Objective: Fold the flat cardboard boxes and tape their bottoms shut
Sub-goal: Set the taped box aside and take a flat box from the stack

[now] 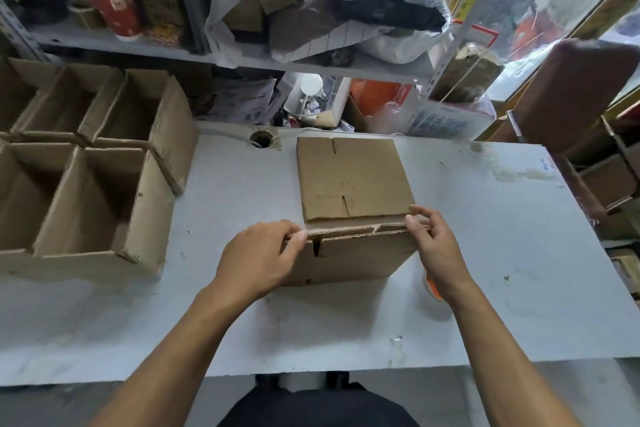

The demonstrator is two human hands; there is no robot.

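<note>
A flattened brown cardboard box (353, 253) stands on edge near the middle of the white table (502, 236), its corrugated top edge facing me. My left hand (259, 256) grips its top left corner, fingers curled over the edge. My right hand (433, 239) pinches the top right corner between thumb and fingers. Behind it a stack of flat cardboard boxes (353, 177) lies on the table. A roll of tape (434, 288) with an orange core sits on the table, partly hidden by my right wrist.
Several folded open boxes (90, 163) stand packed together at the table's left. A round cable hole (261, 139) is at the table's back edge. Cluttered metal shelves (311, 62) rise behind the table, and more cardboard (609, 177) is stacked at the right.
</note>
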